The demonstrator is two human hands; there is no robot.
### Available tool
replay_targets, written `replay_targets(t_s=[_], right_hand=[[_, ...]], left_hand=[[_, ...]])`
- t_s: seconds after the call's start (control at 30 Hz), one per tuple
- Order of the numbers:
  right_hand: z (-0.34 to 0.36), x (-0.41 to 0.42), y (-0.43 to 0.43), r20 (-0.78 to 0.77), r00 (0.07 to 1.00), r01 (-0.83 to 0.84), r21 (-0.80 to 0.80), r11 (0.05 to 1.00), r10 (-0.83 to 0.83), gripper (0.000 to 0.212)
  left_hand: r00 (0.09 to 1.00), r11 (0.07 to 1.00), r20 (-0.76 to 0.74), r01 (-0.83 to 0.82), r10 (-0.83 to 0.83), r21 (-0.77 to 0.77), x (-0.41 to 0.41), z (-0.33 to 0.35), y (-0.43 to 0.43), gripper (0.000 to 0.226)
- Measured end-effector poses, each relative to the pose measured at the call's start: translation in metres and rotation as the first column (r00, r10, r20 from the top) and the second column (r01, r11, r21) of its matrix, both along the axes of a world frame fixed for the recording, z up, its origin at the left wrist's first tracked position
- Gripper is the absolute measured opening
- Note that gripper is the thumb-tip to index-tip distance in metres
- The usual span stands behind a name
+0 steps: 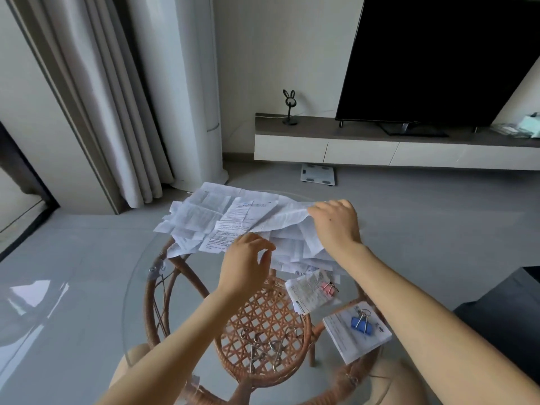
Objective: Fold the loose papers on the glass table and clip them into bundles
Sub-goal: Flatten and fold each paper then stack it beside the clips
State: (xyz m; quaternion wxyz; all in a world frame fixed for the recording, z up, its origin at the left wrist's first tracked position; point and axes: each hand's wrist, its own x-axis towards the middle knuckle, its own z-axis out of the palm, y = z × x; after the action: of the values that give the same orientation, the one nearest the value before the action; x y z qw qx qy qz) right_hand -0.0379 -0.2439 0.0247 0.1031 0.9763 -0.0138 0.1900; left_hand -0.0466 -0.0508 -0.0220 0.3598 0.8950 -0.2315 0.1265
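Note:
A heap of loose creased white papers (210, 217) covers the far side of the round glass table (137, 285). My right hand (336, 223) grips the right edge of a large printed sheet (271, 214) and lifts it off the heap. My left hand (248, 264) hovers at that sheet's near edge with fingers curled, thumb and fingers close together; whether it pinches paper is unclear. Nearer me lie a folded bundle with a blue binder clip (362, 324) and a smaller bundle with a pink clip (328, 287).
Under the glass is a rattan frame (263, 331) with a woven shelf; several loose metal clips (268, 349) lie above it. A dark seat (502, 317) is at the right. Beyond are a TV stand (380, 147), curtains and grey floor.

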Motion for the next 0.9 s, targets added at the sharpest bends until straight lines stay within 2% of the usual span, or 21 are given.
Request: replay_targets(t_s=[0.1,0.17,0.23,0.3,0.4,0.53,0.77,0.9], right_hand=[[0.042,-0.003,-0.006,-0.116,0.989,0.080,-0.067,0.995,-0.087,0.033],[0.067,-0.010,-0.013,-0.082,0.987,0.129,-0.130,0.983,-0.140,0.035],[0.085,-0.019,-0.019,-0.035,0.985,0.162,-0.190,0.968,-0.172,0.032],[0.098,-0.029,-0.020,-0.016,0.980,0.193,-0.211,0.958,-0.200,0.030],[0.109,-0.038,-0.017,-0.003,0.977,0.209,-0.204,0.956,-0.214,0.027],[0.118,-0.045,-0.012,0.016,0.978,0.207,-0.202,0.957,-0.208,0.028],[0.139,-0.053,-0.025,0.243,0.957,0.190,-0.111,0.975,-0.159,0.028],[0.155,-0.055,-0.039,0.301,0.936,0.224,-0.107,0.969,-0.183,0.026]], left_hand=[[0.997,0.996,0.010,-0.071,0.072,-0.052,0.005,0.011,0.010,0.017],[0.995,0.991,0.003,-0.102,0.102,-0.081,0.006,0.018,0.015,0.016],[0.993,0.992,-0.007,-0.120,0.120,-0.037,0.005,0.023,0.019,0.017],[0.994,0.985,0.010,-0.111,0.110,0.131,0.003,0.023,0.023,0.023],[1.000,0.903,0.001,-0.021,0.023,0.429,0.000,0.016,0.026,0.034],[0.999,0.820,-0.040,0.026,-0.003,0.572,-0.001,0.000,0.024,0.039],[0.994,0.821,-0.059,-0.045,0.095,0.569,0.021,-0.007,0.019,0.037],[0.989,0.792,-0.056,-0.074,0.135,0.606,0.039,-0.004,0.021,0.032]])
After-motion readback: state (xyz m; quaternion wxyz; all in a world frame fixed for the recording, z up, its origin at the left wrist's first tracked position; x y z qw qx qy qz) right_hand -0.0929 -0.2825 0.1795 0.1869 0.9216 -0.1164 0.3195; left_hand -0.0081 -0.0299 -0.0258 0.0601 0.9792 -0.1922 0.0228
